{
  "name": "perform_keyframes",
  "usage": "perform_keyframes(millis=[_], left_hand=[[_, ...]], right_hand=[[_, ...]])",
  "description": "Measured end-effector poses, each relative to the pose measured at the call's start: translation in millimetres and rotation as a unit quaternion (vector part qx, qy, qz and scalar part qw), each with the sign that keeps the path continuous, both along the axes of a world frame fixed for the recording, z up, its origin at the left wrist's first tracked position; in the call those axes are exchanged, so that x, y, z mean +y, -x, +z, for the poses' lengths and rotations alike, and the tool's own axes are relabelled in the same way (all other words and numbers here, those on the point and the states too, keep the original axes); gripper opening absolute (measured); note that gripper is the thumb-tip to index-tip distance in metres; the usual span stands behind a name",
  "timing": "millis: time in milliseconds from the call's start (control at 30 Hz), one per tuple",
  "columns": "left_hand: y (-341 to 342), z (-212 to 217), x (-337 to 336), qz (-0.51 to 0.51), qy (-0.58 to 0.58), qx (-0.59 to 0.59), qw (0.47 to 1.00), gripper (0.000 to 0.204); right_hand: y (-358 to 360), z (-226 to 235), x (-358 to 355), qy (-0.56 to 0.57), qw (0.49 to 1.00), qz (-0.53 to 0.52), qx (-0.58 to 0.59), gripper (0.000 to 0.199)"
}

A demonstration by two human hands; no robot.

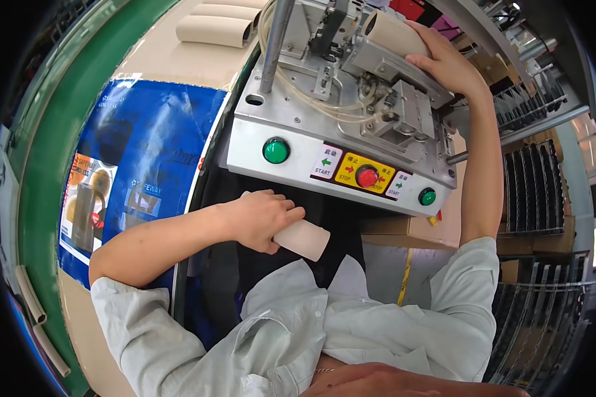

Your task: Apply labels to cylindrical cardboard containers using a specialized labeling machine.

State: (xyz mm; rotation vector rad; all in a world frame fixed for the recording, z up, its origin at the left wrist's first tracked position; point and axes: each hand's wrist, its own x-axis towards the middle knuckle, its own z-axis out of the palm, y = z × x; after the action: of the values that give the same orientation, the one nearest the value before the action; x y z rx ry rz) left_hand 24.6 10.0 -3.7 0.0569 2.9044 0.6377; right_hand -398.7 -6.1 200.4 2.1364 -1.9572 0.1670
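My left hand (261,220) is closed round a beige, flattened tube (304,239) in front of my body, below the machine's front edge. One end of that tube sticks out to the right of my fingers. At the upper right, my right hand (447,63) grips the far end of a second beige tube (396,36), which lies in the metal fixture (384,63) on top of the machine (291,112). This tube's open end faces left. Thin clear hoses (311,102) curve across the machine's top plate beside the fixture.
On the machine's front panel are a green button (276,151), a red button (367,176) and a smaller green button (427,196). Several beige tubes (212,30) lie on the table at upper left, behind a blue printed sheet (159,126). Black racks (536,188) stand at right.
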Motion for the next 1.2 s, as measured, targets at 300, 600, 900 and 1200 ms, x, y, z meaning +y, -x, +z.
perform_keyframes(millis=[300, 600, 900, 1200], left_hand=[[-5.5, -9.5, 1.9, -0.028, -0.012, 0.053, 0.998, 0.055], [-2.8, -4.4, 0.0, -0.021, -0.014, 0.000, 1.000, 0.060], [-2.9, -2.2, -1.2, -0.016, -0.011, -0.015, 1.000, 0.060], [-2.3, -5.8, -1.4, -0.009, -0.004, -0.018, 1.000, 0.060]], right_hand=[[6.9, -7.3, -26.7, -0.090, 0.993, -0.065, -0.025, 0.068], [-19.6, 7.7, -27.8, -0.141, 0.986, -0.084, -0.028, 0.069], [-26.0, 13.5, -28.8, -0.142, 0.985, -0.095, -0.001, 0.070], [-18.0, 9.3, -24.3, -0.136, 0.984, -0.062, -0.096, 0.068]])
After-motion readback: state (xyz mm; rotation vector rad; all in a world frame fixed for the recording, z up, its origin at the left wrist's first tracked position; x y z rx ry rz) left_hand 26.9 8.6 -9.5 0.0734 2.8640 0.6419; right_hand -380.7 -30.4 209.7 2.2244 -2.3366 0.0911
